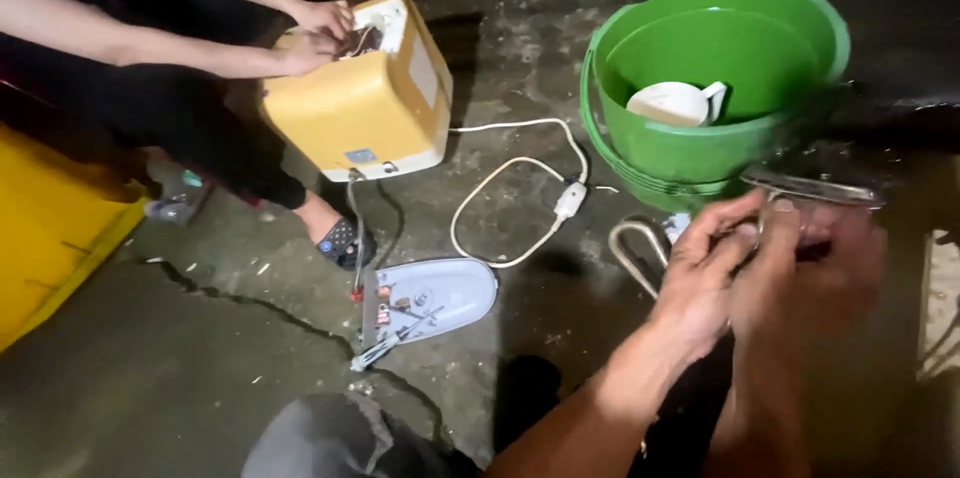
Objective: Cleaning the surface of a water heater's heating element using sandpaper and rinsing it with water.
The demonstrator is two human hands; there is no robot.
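So this is a teardown happening right on the cracked concrete floor (200, 378). The person's left hand (700, 283) and right hand (800, 273) are pressed together low on the right, both curled shut around a small part I can't make out, since the hands are motion-blurred. A flat metal strip (812, 188) sticks out from above the right fingers toward the right edge; it looks held, but the blur makes the exact grip hard to call. Just left of the left hand, a bent metal heating loop (632, 248) lies on the floor.

How far along? My read is well into the disassembly. The pale grey cover plate (435, 298) is already off and lies face-up on the floor, with a few screws and a screwdriver-like tool (395, 338) resting on it. The yellow box-shaped appliance (360, 98) sits apart at the upper left, tipped over with one end open, and another person's hands (315, 38) are working in that open end. Its white power cord (520, 198) trails loose across the floor and isn't plugged into anything in view.

A green bucket (700, 153) stands behind the hands with a white cup (675, 103) inside. Nothing looks reassembled yet, so I'd say the putting-back-together part is all still to come.
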